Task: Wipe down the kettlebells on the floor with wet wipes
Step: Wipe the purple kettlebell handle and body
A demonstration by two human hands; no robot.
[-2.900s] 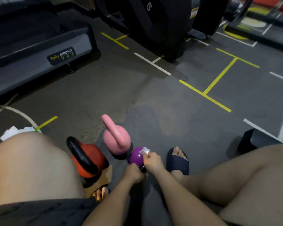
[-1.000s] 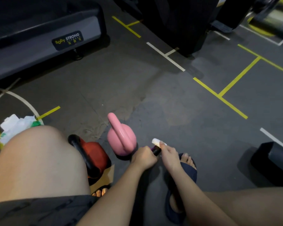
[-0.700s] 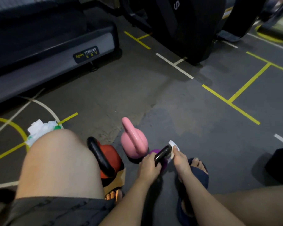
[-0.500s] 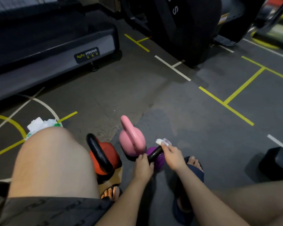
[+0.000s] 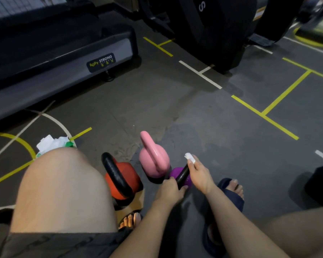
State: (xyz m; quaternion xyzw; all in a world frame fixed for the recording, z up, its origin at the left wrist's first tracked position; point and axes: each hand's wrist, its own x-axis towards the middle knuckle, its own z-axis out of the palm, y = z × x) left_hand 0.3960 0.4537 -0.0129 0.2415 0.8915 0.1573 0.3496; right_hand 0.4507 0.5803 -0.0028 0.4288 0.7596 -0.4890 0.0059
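Dark gym floor [image 5: 194, 118] with yellow and white lines, treadmill [image 5: 63, 62] behind at the left. Near the feet, purple kettlebell [image 5: 173, 172] on this floor, tilted, just beside the pink kettlebell [image 5: 154, 161]; orange kettlebell [image 5: 123, 179] further left. Round the lower part of its black handle [image 5: 182, 175], left hand [image 5: 169, 190] curled, keeping it steady. At the far end of the handle, right hand [image 5: 199, 175] pinching a folded wet wipe [image 5: 189, 158] in the fingertips. A few seconds earlier, same wipe on the purple body; now moved up to the handle. Probably body finished, handle in progress, pink and orange ones maybe waiting. Behind the left knee, pack of wipes [image 5: 52, 144].
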